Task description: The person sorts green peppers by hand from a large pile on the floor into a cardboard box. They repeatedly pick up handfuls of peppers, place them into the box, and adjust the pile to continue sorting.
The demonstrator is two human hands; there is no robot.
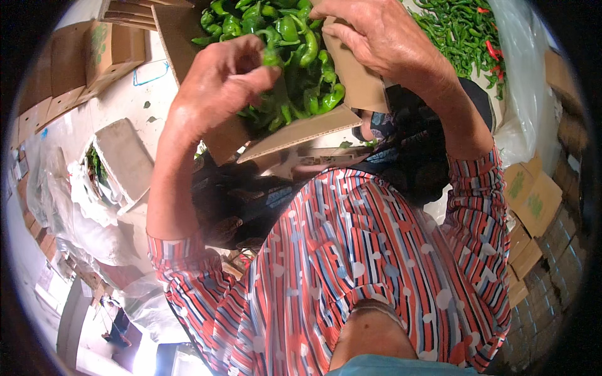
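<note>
An open cardboard box (301,134) full of glossy green peppers (287,29) stands before me at the top of the view. My left hand (221,82) is over the box's left part, with a green pepper (271,57) pinched between thumb and fingers. The hand is slightly blurred. At the box's right side is my right hand (371,35), its fingers bent over the raised flap (360,70) near the peppers. The fingertips are partly cut off by the top edge, so whether they hold anything is unclear.
Green peppers with some red ones (463,35) lie spread at the upper right beside clear plastic sheeting (526,84). Closed cardboard boxes (115,47) stand at the upper left. Left of me are a white box (124,160) holding peppers and plastic bags (94,235). Flattened cardboard (534,197) lies at right.
</note>
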